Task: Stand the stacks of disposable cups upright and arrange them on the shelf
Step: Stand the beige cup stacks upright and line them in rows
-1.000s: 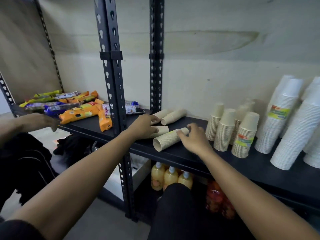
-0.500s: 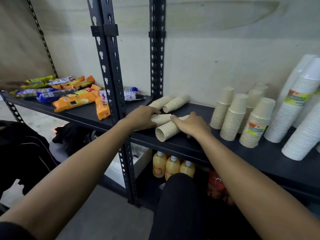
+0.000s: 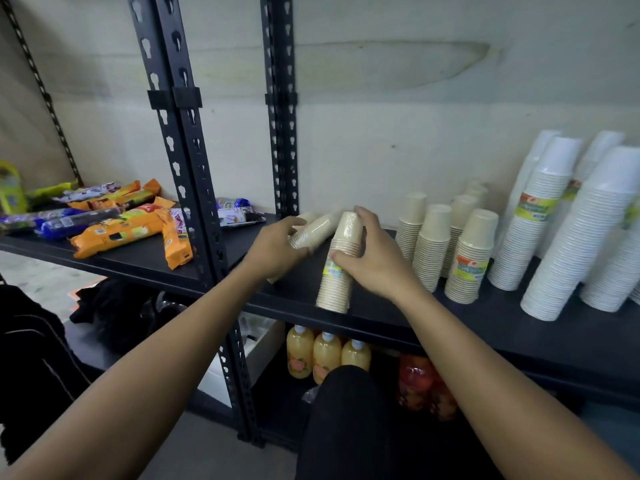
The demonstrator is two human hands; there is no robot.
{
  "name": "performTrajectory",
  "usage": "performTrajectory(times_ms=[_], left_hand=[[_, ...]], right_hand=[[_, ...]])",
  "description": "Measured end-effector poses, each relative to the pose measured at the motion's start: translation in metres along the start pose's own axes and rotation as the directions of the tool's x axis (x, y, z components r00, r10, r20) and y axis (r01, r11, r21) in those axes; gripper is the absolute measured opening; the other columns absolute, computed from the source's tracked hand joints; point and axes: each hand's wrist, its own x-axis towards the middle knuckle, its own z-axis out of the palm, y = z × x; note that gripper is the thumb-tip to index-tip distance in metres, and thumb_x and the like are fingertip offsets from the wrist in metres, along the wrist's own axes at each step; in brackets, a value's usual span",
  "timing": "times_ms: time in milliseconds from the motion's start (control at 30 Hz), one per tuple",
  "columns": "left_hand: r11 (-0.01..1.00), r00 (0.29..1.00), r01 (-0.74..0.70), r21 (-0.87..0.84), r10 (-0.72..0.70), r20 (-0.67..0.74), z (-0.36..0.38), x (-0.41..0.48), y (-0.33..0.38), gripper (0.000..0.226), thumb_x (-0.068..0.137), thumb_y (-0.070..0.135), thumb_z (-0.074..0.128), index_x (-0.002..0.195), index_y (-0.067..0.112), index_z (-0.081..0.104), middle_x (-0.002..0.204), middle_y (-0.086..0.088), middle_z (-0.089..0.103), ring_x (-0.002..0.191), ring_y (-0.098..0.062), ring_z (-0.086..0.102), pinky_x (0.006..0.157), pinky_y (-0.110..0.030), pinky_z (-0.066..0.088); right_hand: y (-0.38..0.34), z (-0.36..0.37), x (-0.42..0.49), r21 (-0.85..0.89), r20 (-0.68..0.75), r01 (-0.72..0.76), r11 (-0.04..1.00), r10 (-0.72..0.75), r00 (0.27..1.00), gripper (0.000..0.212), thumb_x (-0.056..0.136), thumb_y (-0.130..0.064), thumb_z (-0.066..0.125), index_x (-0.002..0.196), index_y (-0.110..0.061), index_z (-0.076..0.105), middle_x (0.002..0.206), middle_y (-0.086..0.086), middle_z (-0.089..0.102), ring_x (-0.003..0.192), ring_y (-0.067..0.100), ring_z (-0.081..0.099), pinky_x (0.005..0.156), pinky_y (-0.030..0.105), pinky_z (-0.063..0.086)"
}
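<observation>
My right hand (image 3: 375,259) grips a beige stack of paper cups (image 3: 337,285) that stands nearly upright, slightly tilted, near the front edge of the black shelf (image 3: 398,317). My left hand (image 3: 277,249) holds a second beige stack (image 3: 313,233) that lies slanted on its side just behind. Another lying stack (image 3: 310,216) peeks out past the left fingers. Several beige stacks (image 3: 433,247) stand upright to the right, one with a coloured label (image 3: 469,263).
Tall white cup stacks (image 3: 575,244) lean against the wall at the far right. Snack packets (image 3: 117,230) cover the left shelf. Black slotted uprights (image 3: 187,161) stand between the two bays. Juice bottles (image 3: 325,358) sit on the lower shelf.
My right hand has tipped the front cup stack from lying on its side to nearly upright. My left hand has closed on the stack behind it and lifted one end.
</observation>
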Motion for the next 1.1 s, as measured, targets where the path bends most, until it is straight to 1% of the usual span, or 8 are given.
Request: performTrajectory(times_ms=[67,267,433,600,767,867,967,1100], left_hand=[[0.996,0.999,-0.018,-0.085,0.015,-0.044,0.010,0.006,0.015,0.066,0.080,0.033,0.082,0.141,0.025,0.057,0.125,-0.001,0.068,0.111,-0.019,0.063,0.090,-0.029,0.046],[0.940,0.990,-0.071,-0.333,0.027,-0.136,0.047,0.026,0.061,0.074,0.081,0.026,0.084,0.146,0.013,0.051,0.132,-0.001,0.061,0.112,-0.017,0.063,0.099,-0.035,0.051],[0.876,0.996,-0.076,-0.477,0.041,-0.084,0.069,0.055,0.087,0.059,0.086,0.027,0.081,0.137,0.019,0.053,0.136,0.003,0.060,0.118,-0.019,0.064,0.099,-0.043,0.054],[0.835,0.999,-0.049,-0.549,0.040,-0.028,0.103,0.080,0.098,0.058,0.087,0.025,0.081,0.138,0.020,0.055,0.134,0.002,0.063,0.125,-0.018,0.060,0.108,-0.043,0.048],[0.795,0.995,-0.057,-0.604,0.092,0.027,0.125,0.103,0.099,0.053,0.091,0.020,0.075,0.141,0.021,0.056,0.136,0.009,0.063,0.110,-0.009,0.067,0.101,-0.039,0.054],[0.780,0.987,-0.090,-0.619,0.153,0.049,0.137,0.115,0.099,0.049,0.094,0.013,0.071,0.142,0.019,0.058,0.137,0.006,0.065,0.112,-0.014,0.070,0.101,-0.037,0.055],[0.787,0.982,-0.099,-0.609,0.177,0.068,0.147,0.128,0.098,0.047,0.096,0.012,0.068,0.141,0.017,0.060,0.124,0.002,0.070,0.102,0.002,0.069,0.092,-0.025,0.055],[0.800,0.971,-0.086,-0.593,0.199,0.129,0.157,0.139,0.094,0.047,0.095,0.012,0.068,0.141,0.020,0.061,0.124,0.001,0.070,0.111,-0.017,0.070,0.099,-0.045,0.057]], right_hand=[[0.004,-0.022,-0.011,0.025,-0.068,0.039,0.999,-0.037,0.997,0.090,0.080,-0.045,0.075,0.152,-0.045,0.020,0.136,0.001,0.053,0.115,0.017,0.060,0.099,0.039,0.051],[0.027,-0.088,-0.039,0.040,-0.275,0.083,0.996,-0.069,0.959,0.095,0.081,-0.040,0.081,0.150,-0.054,0.019,0.122,-0.009,0.052,0.087,0.006,0.064,0.083,0.027,0.054],[0.045,-0.119,-0.060,0.020,-0.378,0.097,0.995,-0.082,0.922,0.083,0.080,-0.042,0.083,0.143,-0.049,0.030,0.122,-0.026,0.051,0.096,-0.004,0.062,0.074,0.010,0.052],[0.066,-0.121,-0.075,0.092,-0.411,0.086,0.992,-0.041,0.911,0.067,0.080,-0.045,0.081,0.131,-0.048,0.038,0.126,-0.035,0.049,0.112,-0.004,0.059,0.083,0.024,0.060],[0.086,-0.107,-0.083,0.070,-0.440,0.097,0.993,-0.056,0.896,0.069,0.082,-0.036,0.084,0.137,-0.041,0.042,0.131,-0.012,0.052,0.116,0.002,0.059,0.080,0.010,0.054],[0.094,-0.099,-0.083,0.093,-0.463,0.080,0.992,-0.028,0.886,0.070,0.084,-0.036,0.083,0.142,-0.036,0.044,0.133,-0.012,0.053,0.118,-0.003,0.057,0.082,0.007,0.052],[0.100,-0.092,-0.086,0.121,-0.480,0.083,0.989,-0.015,0.877,0.071,0.084,-0.038,0.082,0.143,-0.034,0.044,0.135,-0.014,0.052,0.120,0.000,0.058,0.085,0.010,0.053],[0.106,-0.087,-0.091,0.104,-0.504,0.077,0.992,-0.014,0.863,0.073,0.084,-0.037,0.084,0.146,-0.027,0.047,0.135,-0.010,0.052,0.123,0.009,0.059,0.084,0.017,0.058]])
